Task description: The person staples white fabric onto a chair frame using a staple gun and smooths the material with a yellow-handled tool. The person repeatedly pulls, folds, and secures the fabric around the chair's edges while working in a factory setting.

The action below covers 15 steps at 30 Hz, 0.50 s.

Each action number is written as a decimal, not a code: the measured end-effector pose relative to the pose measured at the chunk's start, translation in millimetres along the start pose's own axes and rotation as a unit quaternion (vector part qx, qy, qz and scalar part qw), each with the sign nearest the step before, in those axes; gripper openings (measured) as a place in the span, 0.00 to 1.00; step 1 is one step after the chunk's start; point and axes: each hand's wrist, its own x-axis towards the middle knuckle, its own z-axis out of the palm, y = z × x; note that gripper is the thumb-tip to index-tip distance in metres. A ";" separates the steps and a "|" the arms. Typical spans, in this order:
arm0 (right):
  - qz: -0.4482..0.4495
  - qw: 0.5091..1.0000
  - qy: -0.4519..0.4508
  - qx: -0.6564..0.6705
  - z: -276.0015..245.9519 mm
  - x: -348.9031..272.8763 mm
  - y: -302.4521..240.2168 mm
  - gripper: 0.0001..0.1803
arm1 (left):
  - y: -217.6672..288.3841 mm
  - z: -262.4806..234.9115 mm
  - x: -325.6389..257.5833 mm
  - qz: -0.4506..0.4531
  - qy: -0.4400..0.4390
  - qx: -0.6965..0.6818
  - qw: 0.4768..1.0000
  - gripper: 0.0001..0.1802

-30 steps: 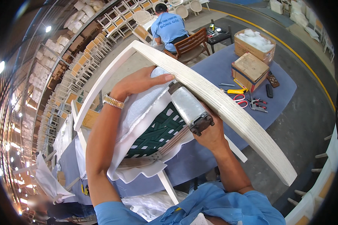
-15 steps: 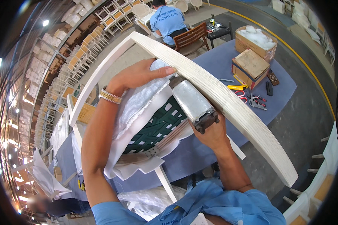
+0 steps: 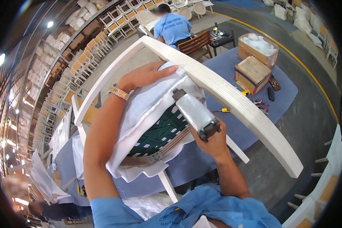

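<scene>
At the frame's centre, the right grip (image 3: 213, 140) is clutching a silver tool (image 3: 194, 113) lying just above its knuckles. At upper centre, the left grip (image 3: 148, 76) is clasping pale fabric (image 3: 144, 99), which is extending toward lower left.

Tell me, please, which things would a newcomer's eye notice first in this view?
First, probably, the long, curved pale wooden beam, which sweeps from the upper middle down to the right. Beneath it, near the centre, a silver tool with dark ends stands out in the right hand, beside dark green woven straps. Left of the tool, the left hand rests on light fabric.
</scene>
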 end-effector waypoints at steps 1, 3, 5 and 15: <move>-0.004 1.000 0.004 0.007 4.3 -0.5 1.8 0.33 | -8.9 -1.5 -6.7 -0.007 0.009 -0.019 1.000 0.43; 0.016 0.999 0.018 0.031 16.3 -13.6 6.0 0.31 | -36.1 -11.6 -13.4 -0.034 -0.033 -0.097 0.994 0.43; 0.017 0.999 0.031 0.030 26.4 -14.0 5.2 0.28 | -69.0 -13.4 -23.0 -0.065 -0.067 -0.209 0.973 0.44; 0.032 0.997 0.071 0.008 48.3 -19.2 -0.1 0.09 | -52.1 -1.7 -53.7 -0.104 -0.091 -0.331 0.933 0.44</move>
